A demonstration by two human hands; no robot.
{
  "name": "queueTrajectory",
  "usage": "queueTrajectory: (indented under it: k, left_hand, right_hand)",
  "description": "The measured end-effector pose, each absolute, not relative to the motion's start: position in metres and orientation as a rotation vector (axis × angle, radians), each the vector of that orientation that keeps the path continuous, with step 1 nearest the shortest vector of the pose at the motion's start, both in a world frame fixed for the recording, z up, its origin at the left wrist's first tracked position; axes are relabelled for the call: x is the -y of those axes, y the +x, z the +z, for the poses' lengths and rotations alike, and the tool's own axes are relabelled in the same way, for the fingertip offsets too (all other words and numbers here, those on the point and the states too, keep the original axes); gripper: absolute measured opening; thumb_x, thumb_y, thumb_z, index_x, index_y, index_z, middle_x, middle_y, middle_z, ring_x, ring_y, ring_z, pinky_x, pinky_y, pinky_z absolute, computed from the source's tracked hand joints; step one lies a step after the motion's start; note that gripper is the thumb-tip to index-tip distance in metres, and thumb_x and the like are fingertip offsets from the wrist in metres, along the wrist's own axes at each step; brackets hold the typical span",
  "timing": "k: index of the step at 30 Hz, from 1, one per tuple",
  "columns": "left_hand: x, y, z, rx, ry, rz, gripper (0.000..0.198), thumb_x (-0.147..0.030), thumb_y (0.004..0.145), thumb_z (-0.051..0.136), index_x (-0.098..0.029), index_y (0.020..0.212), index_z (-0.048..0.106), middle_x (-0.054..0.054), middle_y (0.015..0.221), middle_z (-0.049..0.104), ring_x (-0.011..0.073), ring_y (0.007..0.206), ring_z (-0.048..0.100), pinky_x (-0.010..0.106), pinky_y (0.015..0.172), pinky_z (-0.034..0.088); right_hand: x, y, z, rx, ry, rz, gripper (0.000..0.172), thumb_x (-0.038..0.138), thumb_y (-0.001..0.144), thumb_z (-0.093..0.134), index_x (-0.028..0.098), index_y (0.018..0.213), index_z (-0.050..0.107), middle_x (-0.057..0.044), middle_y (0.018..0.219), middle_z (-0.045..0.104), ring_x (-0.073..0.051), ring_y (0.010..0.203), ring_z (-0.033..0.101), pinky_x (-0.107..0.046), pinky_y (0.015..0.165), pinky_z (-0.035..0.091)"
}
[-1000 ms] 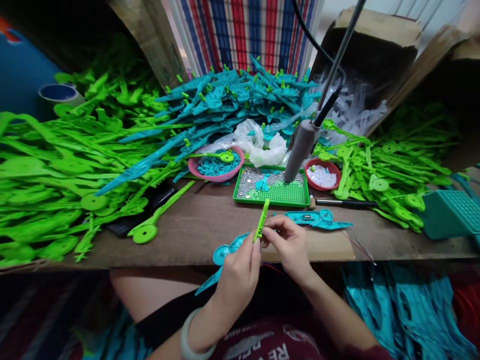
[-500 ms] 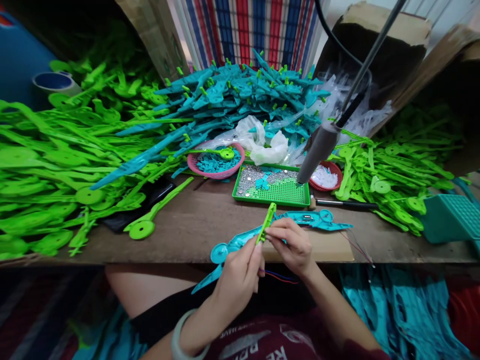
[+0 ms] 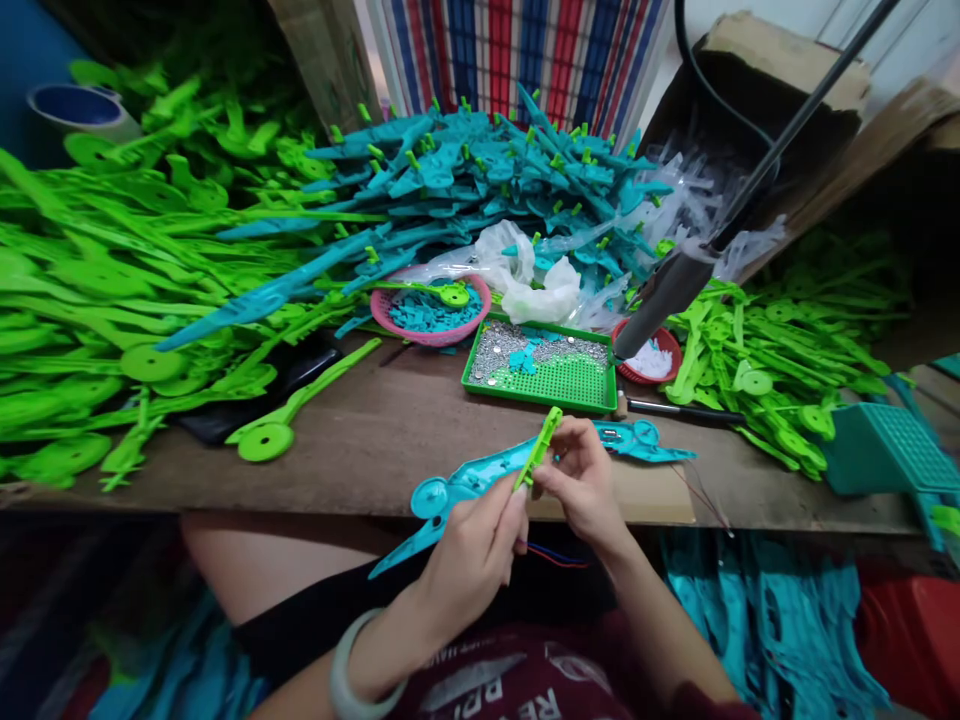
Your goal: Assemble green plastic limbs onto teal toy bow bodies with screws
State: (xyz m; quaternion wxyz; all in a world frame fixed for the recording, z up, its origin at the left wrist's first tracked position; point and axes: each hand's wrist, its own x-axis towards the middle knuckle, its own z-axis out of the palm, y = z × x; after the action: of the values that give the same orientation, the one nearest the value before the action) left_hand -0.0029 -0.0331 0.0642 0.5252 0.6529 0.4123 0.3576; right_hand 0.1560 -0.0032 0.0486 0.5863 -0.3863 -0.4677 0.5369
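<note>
My left hand (image 3: 472, 550) pinches the lower end of a small green plastic strip (image 3: 540, 447) that stands tilted above the table edge. My right hand (image 3: 581, 480) closes its fingers on the same strip from the right side, near its middle. Under both hands lies a long teal plastic piece (image 3: 465, 482) with a round end, partly over the table's front edge. Thin red and blue wires (image 3: 555, 553) hang below my hands.
A green tray (image 3: 551, 382) with small metal bits sits behind my hands, between a pink bowl (image 3: 431, 312) and a red bowl (image 3: 649, 355). A grey tool on a cable (image 3: 664, 290) hangs over the tray. Green pieces (image 3: 112, 300) pile left and right, teal pieces (image 3: 495, 180) at the back.
The view has swung left and tilted. Both hands have turned the green strip slightly and kept their hold; the hanging tool has swung to the right.
</note>
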Motion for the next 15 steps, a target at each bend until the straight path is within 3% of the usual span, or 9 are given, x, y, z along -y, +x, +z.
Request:
queueTrajectory:
  k: [2, 5, 8, 10, 12, 15]
  left_hand:
    - [0.032, -0.005, 0.062, -0.971, 1.608, 0.863, 0.034, -0.035, 0.106, 0.033, -0.021, 0.08, 0.051, -0.007, 0.056, 0.049, 0.0056, 0.034, 0.045, 0.02, 0.038, 0.036]
    - [0.029, -0.007, 0.062, -0.962, 1.643, 0.838, 0.038, -0.035, 0.106, 0.031, -0.021, 0.076, 0.049, -0.008, 0.053, 0.046, 0.0062, 0.034, 0.043, 0.021, 0.04, 0.036]
    - [0.017, -0.012, 0.071, -0.956, 1.714, 0.816, 0.038, -0.035, 0.106, 0.031, -0.021, 0.077, 0.051, -0.006, 0.055, 0.051, 0.0096, 0.043, 0.052, 0.023, 0.052, 0.046]
    - [0.005, -0.018, 0.082, -0.954, 1.838, 0.795, 0.034, -0.037, 0.104, 0.036, -0.021, 0.082, 0.057, 0.0, 0.071, 0.063, 0.0144, 0.067, 0.063, 0.027, 0.07, 0.052]
    - [-0.009, -0.027, 0.094, -0.941, 1.933, 0.742, 0.028, -0.04, 0.099, 0.045, -0.021, 0.088, 0.063, 0.004, 0.09, 0.068, 0.0192, 0.088, 0.065, 0.031, 0.084, 0.052]
    - [-0.027, -0.049, 0.105, -0.984, 1.818, 0.681, 0.028, -0.045, 0.093, 0.053, -0.02, 0.095, 0.065, 0.001, 0.083, 0.067, 0.0185, 0.079, 0.063, 0.029, 0.074, 0.053]
  right_hand:
    - [0.004, 0.155, 0.047, 1.055, -0.888, 1.441, 0.038, 0.039, 0.079, 0.081, 0.028, 0.112, 0.068, -0.003, 0.101, 0.066, -0.016, 0.081, 0.063, -0.029, 0.067, 0.058]
    - [0.006, 0.155, 0.049, 1.147, -0.867, 1.51, 0.021, 0.04, 0.087, 0.072, 0.023, 0.099, 0.076, -0.006, 0.101, 0.071, -0.02, 0.099, 0.065, -0.033, 0.089, 0.054]
    - [-0.003, 0.16, 0.061, 1.187, -0.872, 1.446, 0.018, 0.039, 0.088, 0.071, 0.022, 0.092, 0.077, -0.004, 0.093, 0.072, -0.019, 0.094, 0.065, -0.031, 0.086, 0.052]
    - [-0.019, 0.162, 0.076, 1.238, -0.889, 1.416, 0.019, 0.04, 0.087, 0.073, 0.021, 0.09, 0.076, -0.003, 0.09, 0.071, -0.017, 0.088, 0.065, -0.03, 0.083, 0.052]
    - [-0.042, 0.159, 0.094, 1.335, -0.919, 1.398, 0.023, 0.042, 0.085, 0.074, 0.019, 0.086, 0.074, -0.002, 0.086, 0.07, -0.015, 0.084, 0.064, -0.029, 0.081, 0.053]
    - [-0.074, 0.14, 0.116, 1.471, -0.955, 1.447, 0.026, 0.042, 0.086, 0.072, 0.018, 0.094, 0.07, -0.001, 0.09, 0.069, -0.013, 0.082, 0.063, -0.027, 0.077, 0.056]
